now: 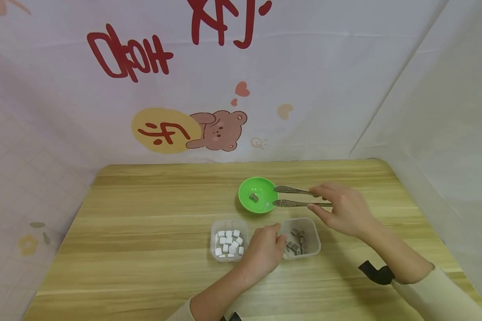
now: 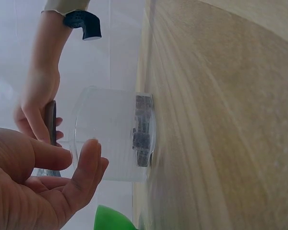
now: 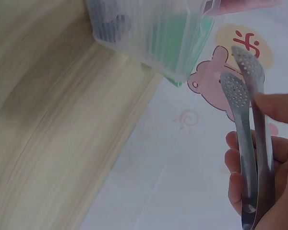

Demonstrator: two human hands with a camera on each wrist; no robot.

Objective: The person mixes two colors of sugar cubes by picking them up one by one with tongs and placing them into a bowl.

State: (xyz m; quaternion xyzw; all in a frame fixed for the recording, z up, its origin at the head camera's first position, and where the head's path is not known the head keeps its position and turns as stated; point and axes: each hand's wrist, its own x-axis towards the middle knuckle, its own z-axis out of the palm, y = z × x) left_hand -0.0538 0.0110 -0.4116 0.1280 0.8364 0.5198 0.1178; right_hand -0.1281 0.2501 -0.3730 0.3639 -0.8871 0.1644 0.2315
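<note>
My right hand [image 1: 347, 209] grips metal tongs [image 3: 248, 139], thumb on one arm and fingers on the other. The tongs' perforated tips are spread apart at the right rim of a green bowl [image 1: 247, 203], with nothing between them. Inside the bowl lie dark grey-brown pieces [image 1: 254, 197]. My left hand [image 1: 265, 249] is at the left rim of a clear plastic container [image 1: 313, 240], its thumb and fingers pinching either side of the rim in the left wrist view. Several dark cubes [image 2: 143, 136] lie on that container's floor.
Left of my left hand stands a second clear container [image 1: 213, 238] with several white cubes [image 1: 229, 240]. All stand on a wood-grain table [image 1: 152, 249]. A white printed curtain [image 1: 313, 80] rises behind the table and along its sides.
</note>
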